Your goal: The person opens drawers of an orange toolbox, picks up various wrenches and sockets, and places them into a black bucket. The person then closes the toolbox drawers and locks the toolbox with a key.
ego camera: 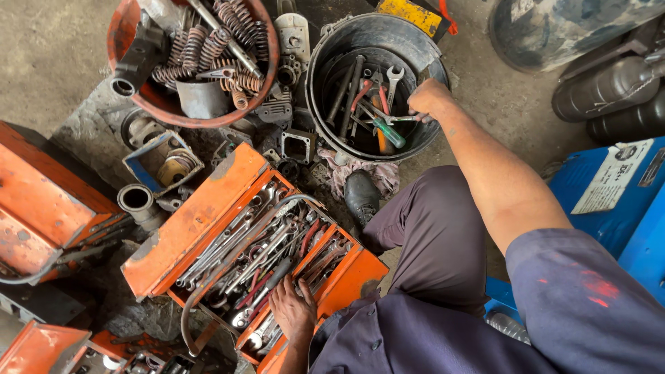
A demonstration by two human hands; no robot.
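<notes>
The right hand (429,99) reaches into the black bucket (415,41), fingers pinched on a wrench (400,119) among spanners and screwdrivers. Below-left of the bucket, the left hand (292,312) lies spread on tools in the orange toolbox (194,221). Left of the bucket, a red tub (125,34) holds springs.

Black bucket (415,48) of wrenches, open orange toolbox (208,208) of spanners
</notes>
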